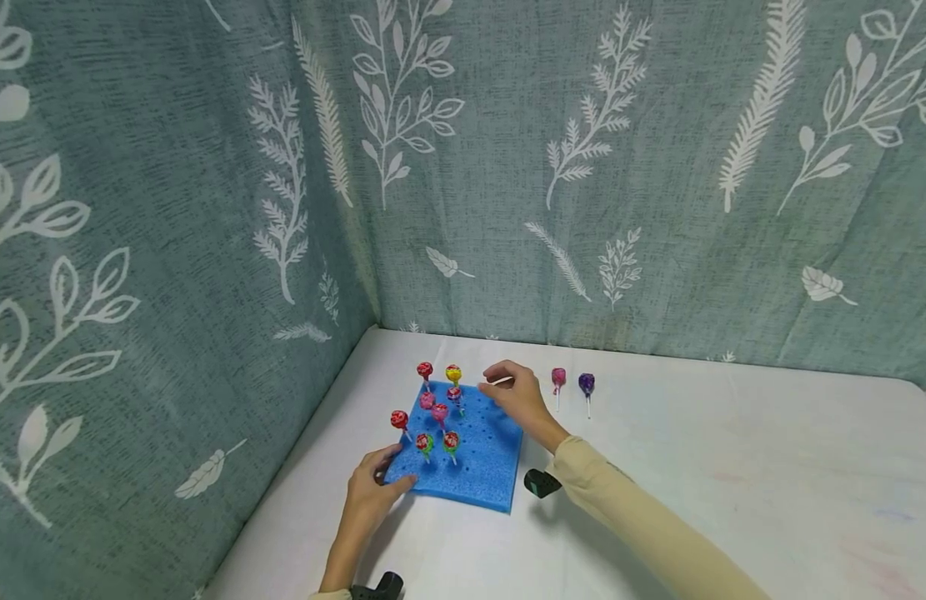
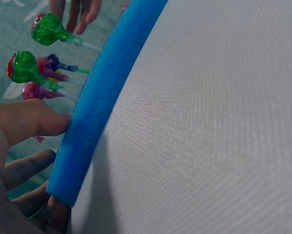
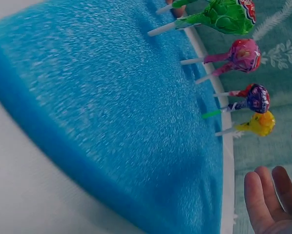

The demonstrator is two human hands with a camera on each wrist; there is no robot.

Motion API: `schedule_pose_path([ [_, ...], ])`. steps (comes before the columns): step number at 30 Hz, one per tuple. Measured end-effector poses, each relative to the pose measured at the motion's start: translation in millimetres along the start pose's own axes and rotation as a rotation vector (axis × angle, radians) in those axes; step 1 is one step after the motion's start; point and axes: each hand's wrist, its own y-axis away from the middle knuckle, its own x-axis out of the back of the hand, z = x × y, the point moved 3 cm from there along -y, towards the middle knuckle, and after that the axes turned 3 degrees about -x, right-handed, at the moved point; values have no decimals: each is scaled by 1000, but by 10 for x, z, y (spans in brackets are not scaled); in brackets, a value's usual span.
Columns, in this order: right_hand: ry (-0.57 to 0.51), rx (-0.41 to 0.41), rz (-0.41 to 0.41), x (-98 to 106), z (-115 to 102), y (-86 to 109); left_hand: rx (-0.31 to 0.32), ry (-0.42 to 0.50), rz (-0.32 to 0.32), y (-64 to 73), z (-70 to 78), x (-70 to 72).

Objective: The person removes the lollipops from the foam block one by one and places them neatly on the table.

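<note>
Eight lollipops (image 1: 439, 412) stand in blue foam board (image 1: 478, 475); two apparently left, pink lollipop (image 1: 558, 377) and purple lollipop (image 1: 587, 382), on white table (image 1: 695, 450). Left hand (image 1: 368, 485) grips near-left corner; right hand (image 1: 521, 398), empty, fingers loosely bent, near far-right corner.

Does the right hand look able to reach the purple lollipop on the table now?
Probably yes: the right hand seems empty and the purple lollipop lies nearby; one pink lollipop lies between them, but passing over it looks possible.

Head view faces forward and down; close, seemingly tilted wrist views share the slab (image 3: 116, 97).
</note>
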Motion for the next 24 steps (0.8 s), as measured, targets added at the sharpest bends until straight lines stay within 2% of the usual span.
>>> schedule_pose_path([
  [9,22,-15,-39,-144,6,-116,24,1,-4,10,17,0],
  [24,-20,-62,-113,-314,65,-264,35,-2,4,-6,9,-17],
])
